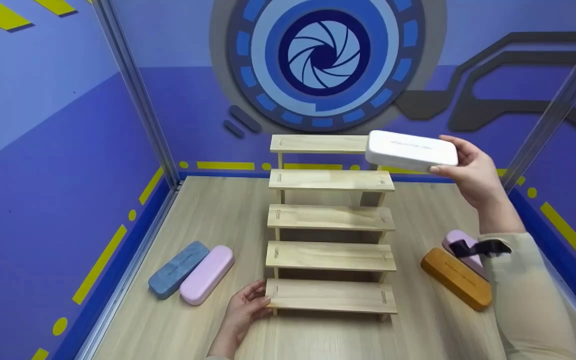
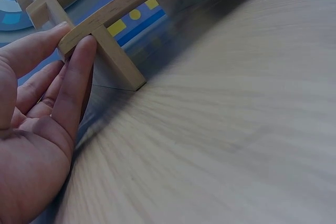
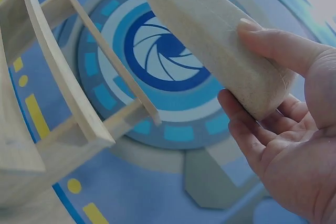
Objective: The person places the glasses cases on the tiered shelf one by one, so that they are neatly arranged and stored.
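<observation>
In the head view a wooden stepped display rack (image 1: 331, 217) stands on the table. My left hand (image 1: 242, 312) pinches the left end of its lowest shelf (image 1: 330, 296). The left wrist view shows the thumb above and a finger below the edge of that shelf (image 2: 121, 11). My right hand (image 1: 480, 172) holds a white glasses case (image 1: 410, 149) by its right end, raised near the right end of the top shelf (image 1: 318, 143). In the right wrist view the thumb lies on one side of the glasses case (image 3: 210, 30) and the fingers curl beneath.
Blue (image 1: 179, 270) and pink (image 1: 208, 275) glasses cases lie left of the rack. To the right lie an orange-brown glasses case (image 1: 455, 277) and a lilac one (image 1: 460, 240), partly hidden by my sleeve. Purple-blue panels (image 1: 188, 110) and metal posts (image 1: 138, 95) enclose the table.
</observation>
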A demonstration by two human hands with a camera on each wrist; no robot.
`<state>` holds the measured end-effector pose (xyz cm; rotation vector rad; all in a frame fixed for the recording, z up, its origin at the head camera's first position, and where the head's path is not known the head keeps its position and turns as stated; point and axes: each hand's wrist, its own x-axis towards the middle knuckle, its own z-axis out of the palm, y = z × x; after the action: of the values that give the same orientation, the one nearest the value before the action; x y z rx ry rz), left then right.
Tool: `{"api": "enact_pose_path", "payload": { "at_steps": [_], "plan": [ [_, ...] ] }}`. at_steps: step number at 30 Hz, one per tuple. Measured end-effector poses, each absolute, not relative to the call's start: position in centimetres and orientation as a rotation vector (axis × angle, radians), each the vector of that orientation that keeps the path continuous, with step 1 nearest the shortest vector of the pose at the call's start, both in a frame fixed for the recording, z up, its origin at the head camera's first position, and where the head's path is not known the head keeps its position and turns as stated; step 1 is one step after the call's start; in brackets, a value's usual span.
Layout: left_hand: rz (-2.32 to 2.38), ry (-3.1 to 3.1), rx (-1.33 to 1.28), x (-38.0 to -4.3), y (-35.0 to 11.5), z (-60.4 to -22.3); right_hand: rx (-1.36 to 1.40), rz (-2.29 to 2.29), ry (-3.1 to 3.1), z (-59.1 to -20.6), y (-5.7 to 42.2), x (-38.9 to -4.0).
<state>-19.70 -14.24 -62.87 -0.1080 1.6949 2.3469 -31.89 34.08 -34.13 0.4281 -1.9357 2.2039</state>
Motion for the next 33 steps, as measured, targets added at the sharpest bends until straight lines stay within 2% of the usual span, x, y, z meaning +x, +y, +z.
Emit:
{"api": "enact_pose_path", "payload": {
  "at_steps": [17, 25, 33],
  "plan": [
    [2.352, 1.686, -0.124, -19.8, -14.2, -62.9, 0.273, 2.195, -2.151, -31.2, 27.7, -39.0],
    [2.358, 1.673, -0.108, -19.9, -14.2, -62.8, 0.251, 2.207, -2.172, -31.5, 25.4, -40.9],
    [2.338, 1.707, -0.112, -19.8, -14.2, -62.9, 0.222, 1.978, -2.405, -32.1, 22.9, -42.1]
  ]
}}
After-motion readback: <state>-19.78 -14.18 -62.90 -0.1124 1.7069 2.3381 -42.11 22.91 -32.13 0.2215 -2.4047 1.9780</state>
